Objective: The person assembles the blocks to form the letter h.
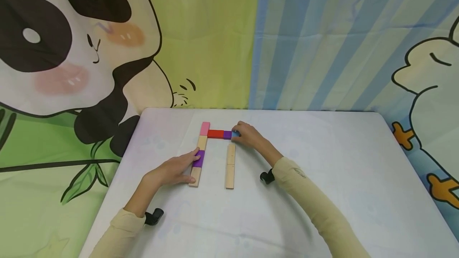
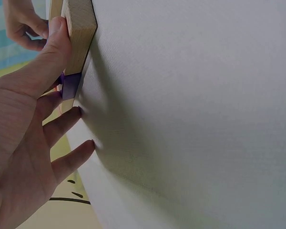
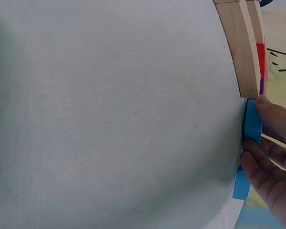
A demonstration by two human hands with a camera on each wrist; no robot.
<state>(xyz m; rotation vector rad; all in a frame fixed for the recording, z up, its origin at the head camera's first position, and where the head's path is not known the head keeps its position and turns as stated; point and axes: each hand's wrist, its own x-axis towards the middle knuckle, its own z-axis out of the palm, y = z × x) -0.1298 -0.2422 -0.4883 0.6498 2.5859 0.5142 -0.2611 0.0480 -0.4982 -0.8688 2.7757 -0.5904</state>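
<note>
My left hand [image 1: 175, 169] lies along the outer side of the left row, its fingers spread and fairly straight. The fingertips touch the purple block [image 1: 199, 159]; the thumb rests on the plain wooden block [image 1: 195, 176] nearest me. Above these, the row has a pale yellow block [image 1: 202, 143] and a pink block [image 1: 205, 128]. My right hand [image 1: 248, 135] pinches a blue block [image 3: 253, 119] between thumb and fingers, against a small purple block [image 1: 227, 135] that adjoins a red block [image 1: 216, 133]. More blue [image 3: 241, 184] shows past the fingers; I cannot tell whether it is one piece.
Two plain wooden blocks [image 1: 230, 166] stand end to end below the blue block, parallel to the left row. Everything lies on a white table [image 1: 308, 218]. A cloth with a printed panda [image 1: 89, 51] hangs behind. Black wrist mounts [image 1: 267, 176] stick out from both sleeves.
</note>
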